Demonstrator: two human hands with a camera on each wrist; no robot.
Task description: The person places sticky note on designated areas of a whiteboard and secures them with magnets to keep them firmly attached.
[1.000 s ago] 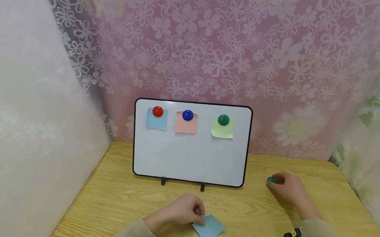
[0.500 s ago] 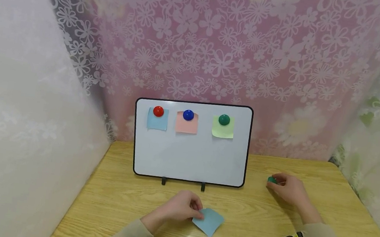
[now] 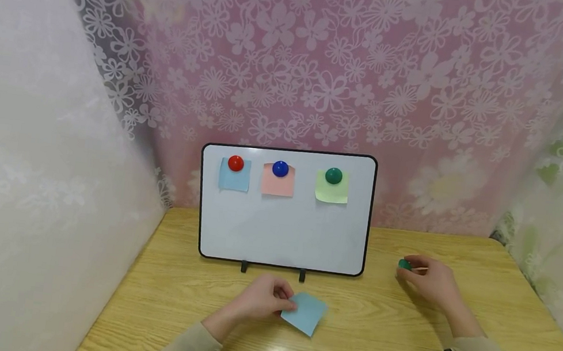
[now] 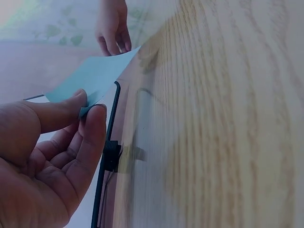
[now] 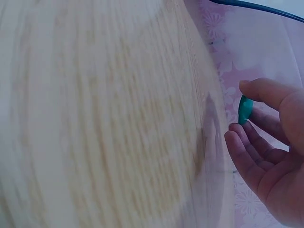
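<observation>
In front of the whiteboard, my left hand pinches a blue sticky note by one corner between thumb and finger. The left wrist view shows the same note stretching away from the thumb, raised off the table. To the right of the board, my right hand holds a round green magnet in its fingertips. Seen from the right wrist, that magnet is pinched edge-on between thumb and fingers.
On the board, a red magnet holds a blue note, a blue magnet a pink note, and a green magnet a light green note. Black feet support the board on the wooden table.
The left hand has moved up toward the board and slightly left, carrying the blue sticky note. My right hand has barely moved and still holds the green magnet, now tilted a little.
</observation>
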